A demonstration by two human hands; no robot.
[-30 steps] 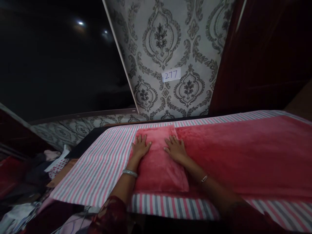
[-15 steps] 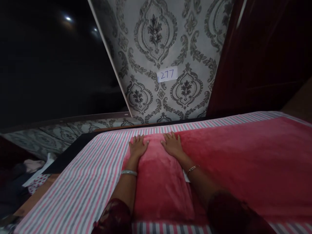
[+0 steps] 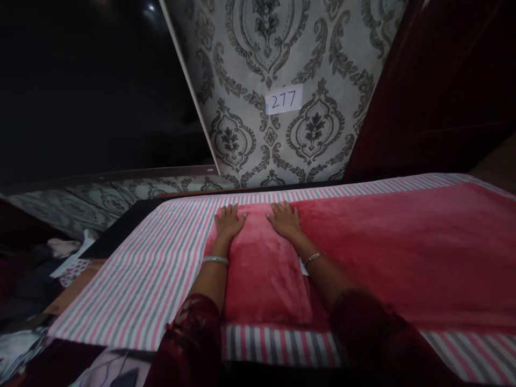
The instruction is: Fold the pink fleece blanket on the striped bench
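Observation:
A plush red blanket (image 3: 403,242) lies spread over a pink, grey and white striped cloth (image 3: 141,274). Its left end is folded over into a flat, doubled panel. My left hand (image 3: 229,221) rests flat at the panel's far left corner, fingers spread. On the same panel's far right side lies my right hand (image 3: 285,219), palm down with the fingers apart. Neither hand grips the fabric. A small white tag (image 3: 303,267) shows at the fold's right edge, partly covered by my right forearm.
A large dark television screen (image 3: 100,91) stands at the back left, before patterned wallpaper (image 3: 237,134). A paper label marked 277 (image 3: 284,100) is stuck on the wall. Dark red panelling (image 3: 423,107) rises at the right. Clothes and papers (image 3: 72,263) are piled at the left.
The camera view has tipped downward, so the near edge of the striped cloth shows more. Both hands stay flat in about the same place on the red blanket.

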